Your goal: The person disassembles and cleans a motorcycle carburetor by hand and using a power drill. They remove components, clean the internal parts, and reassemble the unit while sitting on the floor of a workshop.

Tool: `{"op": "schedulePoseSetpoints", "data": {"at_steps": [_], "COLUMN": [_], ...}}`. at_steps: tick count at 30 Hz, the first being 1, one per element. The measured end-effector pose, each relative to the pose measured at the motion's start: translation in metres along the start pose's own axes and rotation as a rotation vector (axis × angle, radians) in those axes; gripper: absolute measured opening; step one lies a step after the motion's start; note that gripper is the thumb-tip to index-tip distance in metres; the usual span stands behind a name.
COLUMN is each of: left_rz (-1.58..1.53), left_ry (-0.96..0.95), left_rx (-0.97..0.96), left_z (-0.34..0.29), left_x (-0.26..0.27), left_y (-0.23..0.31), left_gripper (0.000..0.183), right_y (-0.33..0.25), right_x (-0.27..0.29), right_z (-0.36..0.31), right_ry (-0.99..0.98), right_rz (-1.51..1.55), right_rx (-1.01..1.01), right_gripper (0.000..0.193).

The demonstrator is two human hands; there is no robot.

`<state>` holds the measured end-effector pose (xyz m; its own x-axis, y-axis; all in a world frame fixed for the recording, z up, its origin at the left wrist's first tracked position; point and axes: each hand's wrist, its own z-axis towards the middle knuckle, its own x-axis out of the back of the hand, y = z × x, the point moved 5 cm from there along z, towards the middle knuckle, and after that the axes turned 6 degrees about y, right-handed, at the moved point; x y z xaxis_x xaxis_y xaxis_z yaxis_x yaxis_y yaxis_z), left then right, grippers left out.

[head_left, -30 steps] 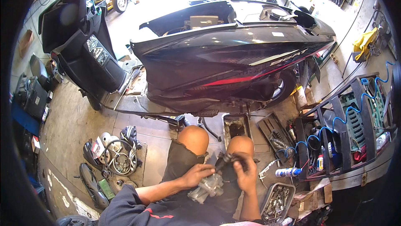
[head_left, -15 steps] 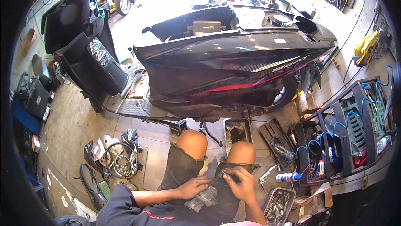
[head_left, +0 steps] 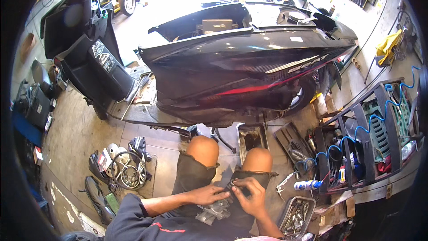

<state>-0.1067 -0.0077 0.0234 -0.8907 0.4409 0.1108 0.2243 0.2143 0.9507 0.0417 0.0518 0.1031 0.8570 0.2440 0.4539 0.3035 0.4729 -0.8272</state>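
On my lap lies a grey cast-metal part (head_left: 215,210), perhaps a carburetor; its exact kind is unclear. Over its top my left hand (head_left: 206,194) is closed, with the fingertips reaching to the right. Close beside those fingertips, above my right thigh, my right hand (head_left: 250,194) pinches a small dark piece (head_left: 232,182) between thumb and fingers; its kind is too small to make out. Both knees face a black scooter (head_left: 232,71) with a red stripe, standing side-on with its seat off.
To the right are a metal tray of small parts (head_left: 298,214), a spray can (head_left: 307,185) and a black tool rack (head_left: 356,138) with a coiled blue hose. A drain pan (head_left: 253,138) sits under the scooter. Cables and parts (head_left: 127,165) lie at left.
My left hand has shifted slightly right and up, its fingertips now close to the right hand's. The right hand has moved a little left, still pinching. The view has tilted slightly.
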Motion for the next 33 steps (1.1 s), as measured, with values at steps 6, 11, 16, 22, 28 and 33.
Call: {"op": "schedulePoseSetpoints", "data": {"at_steps": [6,11,16,22,28,33], "left_rz": [0.167,-0.016,0.19,0.273,0.214,0.121], "left_ry": [-0.097,-0.148,-0.254,-0.384,-0.508,-0.703], "left_rx": [-0.105,-0.281,-0.297,-0.178,-0.174,0.101], "left_z": [0.011,0.012,0.021,0.014,0.025,0.021], "left_x": [0.003,0.005,-0.011,-0.013,-0.02,-0.013], "left_y": [-0.002,-0.008,0.005,0.003,0.001,0.017], "left_gripper": [0.044,0.027,0.036,0.033,0.025,0.033], "right_y": [0.003,-0.013,-0.004,-0.007,0.014,0.03], "right_x": [0.005,0.001,-0.002,0.001,0.012,0.016], "right_z": [-0.013,-0.012,-0.035,-0.04,-0.047,-0.052], "right_ry": [0.037,-0.003,0.094,0.074,0.145,0.173], "right_rz": [-0.008,0.124,0.244,0.278,0.284,0.202], "right_rx": [0.045,0.046,0.071,0.076,0.096,-0.115], "right_gripper": [0.018,0.019,0.022,0.021,0.023,0.017]}}
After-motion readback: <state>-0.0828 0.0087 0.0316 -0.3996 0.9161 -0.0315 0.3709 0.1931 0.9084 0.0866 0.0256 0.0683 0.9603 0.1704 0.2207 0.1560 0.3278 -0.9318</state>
